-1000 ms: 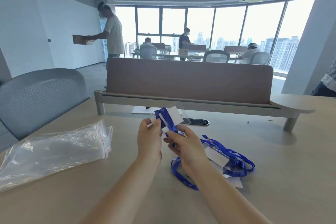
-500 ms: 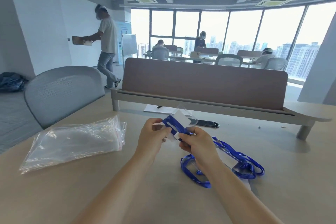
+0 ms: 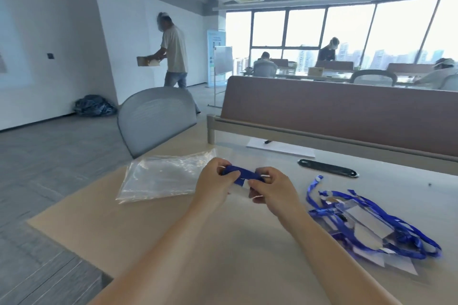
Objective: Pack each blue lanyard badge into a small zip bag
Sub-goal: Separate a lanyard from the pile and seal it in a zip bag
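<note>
- Lanyard badge (image 3: 244, 176), one, bundled: just right of zip bag pile (image 3: 161, 176), long axis crosswise.
- Left hand (image 3: 215, 186), right hand (image 3: 275, 188): fingers curled, pinching its ends.
- Lanyard heap (image 3: 366, 220), one: farther right.

Your two bare forearms reach forward and angle in toward each other. Your left hand (image 3: 214, 184) curls its fingers round one end of the lanyard badge (image 3: 244, 176), and your right hand (image 3: 273, 190) pinches the other end. The bundle sits between your fingertips, with the backs of both hands toward you.
</note>
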